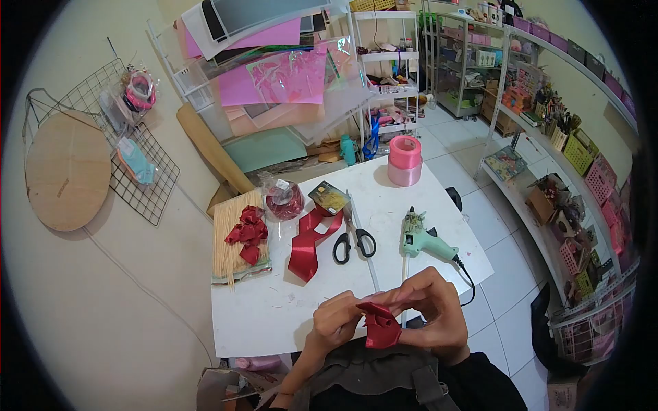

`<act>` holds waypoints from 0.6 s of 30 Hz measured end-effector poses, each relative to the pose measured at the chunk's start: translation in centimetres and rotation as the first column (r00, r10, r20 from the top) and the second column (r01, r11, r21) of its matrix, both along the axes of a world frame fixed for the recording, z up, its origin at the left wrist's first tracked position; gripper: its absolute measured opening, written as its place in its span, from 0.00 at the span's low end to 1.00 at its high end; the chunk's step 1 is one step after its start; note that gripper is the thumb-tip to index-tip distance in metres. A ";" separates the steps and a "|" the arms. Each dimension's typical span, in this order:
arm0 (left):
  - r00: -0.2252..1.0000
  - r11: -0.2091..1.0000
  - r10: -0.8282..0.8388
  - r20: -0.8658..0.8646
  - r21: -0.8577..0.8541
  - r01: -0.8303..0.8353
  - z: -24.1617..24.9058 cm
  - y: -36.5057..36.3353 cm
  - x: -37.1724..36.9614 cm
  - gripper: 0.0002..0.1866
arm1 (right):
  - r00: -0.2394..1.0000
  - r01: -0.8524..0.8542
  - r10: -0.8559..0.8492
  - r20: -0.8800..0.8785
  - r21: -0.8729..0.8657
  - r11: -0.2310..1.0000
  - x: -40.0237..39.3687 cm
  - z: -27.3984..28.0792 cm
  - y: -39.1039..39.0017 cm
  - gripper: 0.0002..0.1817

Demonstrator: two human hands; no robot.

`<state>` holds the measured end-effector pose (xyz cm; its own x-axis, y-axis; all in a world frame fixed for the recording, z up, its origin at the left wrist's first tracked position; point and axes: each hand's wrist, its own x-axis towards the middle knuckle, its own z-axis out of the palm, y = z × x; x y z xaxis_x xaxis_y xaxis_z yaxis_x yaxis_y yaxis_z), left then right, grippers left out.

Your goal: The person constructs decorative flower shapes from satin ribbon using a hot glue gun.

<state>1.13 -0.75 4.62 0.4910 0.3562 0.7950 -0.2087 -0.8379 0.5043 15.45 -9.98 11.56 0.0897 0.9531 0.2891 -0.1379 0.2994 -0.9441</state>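
Close to my body, over the near edge of the table, I hold a piece of folded red satin ribbon point(381, 327), shaped like a small flower. My left hand point(334, 320) is closed, its fingertips pinching the ribbon's left edge. My right hand point(439, 309) curls round from the other side, thumb below and fingers above, gripping the same ribbon. Beyond the hands lie black-handled scissors point(354, 244) and a mint-green glue gun point(426, 243). A loose strip of red ribbon point(303, 257) lies left of the scissors.
Bamboo skewers point(226, 236) lie at the table's left, with red ribbon flowers point(250, 233) on them. A wrapped red ribbon roll point(284, 200) and stacked pink ribbon rolls point(405, 161) stand farther back. The glue gun's cord point(473, 284) hangs off the right edge. Shelves point(521, 157) line the right.
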 end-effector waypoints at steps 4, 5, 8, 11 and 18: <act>1.000 1.000 -0.005 0.010 0.010 0.005 0.1 0.0 0.0 0.08 | 1.000 -0.001 0.001 0.021 0.025 1.000 0.1 -0.2 0.1 0.22; 1.000 1.000 0.000 0.019 0.026 -0.001 0.1 -0.1 0.0 0.08 | 1.000 0.003 -0.004 0.030 0.032 0.999 0.2 -0.4 0.1 0.22; 1.000 0.999 0.017 0.014 0.044 -0.018 0.5 -0.2 0.1 0.07 | 1.000 0.001 0.000 -0.019 0.030 1.000 0.1 -0.7 0.2 0.22; 1.000 0.999 0.016 -0.001 0.050 -0.016 0.5 -0.1 0.0 0.07 | 0.999 -0.005 0.008 -0.045 0.062 0.998 0.1 -1.0 0.4 0.23; 0.996 1.000 0.016 -0.089 -0.016 -0.017 0.5 -0.3 0.0 0.13 | 0.999 0.046 -0.041 -0.031 0.186 0.982 -0.3 -1.6 0.9 0.23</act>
